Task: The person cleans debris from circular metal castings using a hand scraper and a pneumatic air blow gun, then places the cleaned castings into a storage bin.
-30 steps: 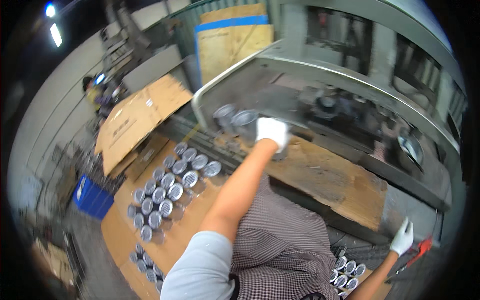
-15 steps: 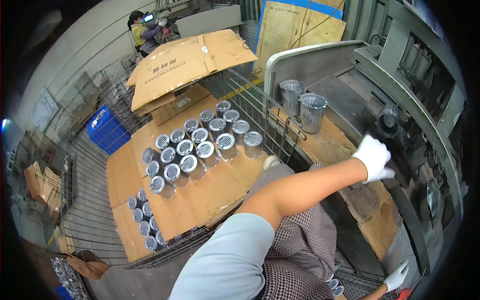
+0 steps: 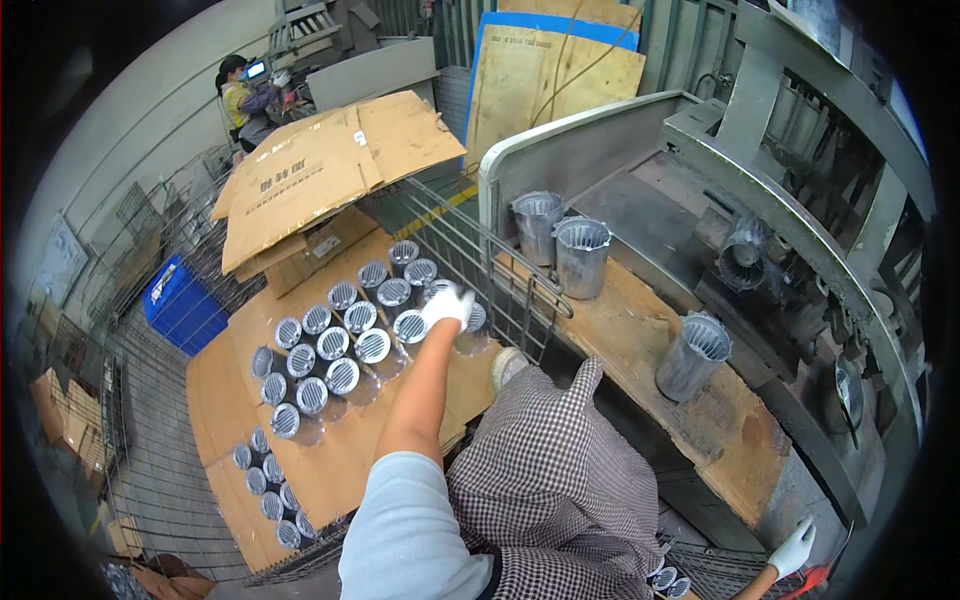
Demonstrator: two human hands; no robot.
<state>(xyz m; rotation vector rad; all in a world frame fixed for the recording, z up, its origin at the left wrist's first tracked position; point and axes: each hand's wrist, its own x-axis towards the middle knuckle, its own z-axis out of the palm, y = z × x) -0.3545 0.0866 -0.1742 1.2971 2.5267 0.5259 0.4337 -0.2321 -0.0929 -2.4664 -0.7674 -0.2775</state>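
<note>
In the head view, the left hand (image 3: 447, 306), in a white glove, is at the right end of a group of shiny metal cylinders (image 3: 360, 317) with striped-looking tops, left of centre in the frame; whether it grasps one I cannot tell, as the glove hides the contact. The cylinders stand upright in rows on a brown cardboard sheet (image 3: 445, 385) beside a wire mesh wall (image 3: 165, 430). At the lower right, the right hand (image 3: 793, 548), also gloved, has its fingers stretched out and loose, near a red object (image 3: 815, 578). Right of centre, a wooden board (image 3: 630, 320) carries three grey metal cups (image 3: 694, 358), two side by side at its upper end and one farther down. A blue box (image 3: 182, 303) sits left of the cardboard.
</note>
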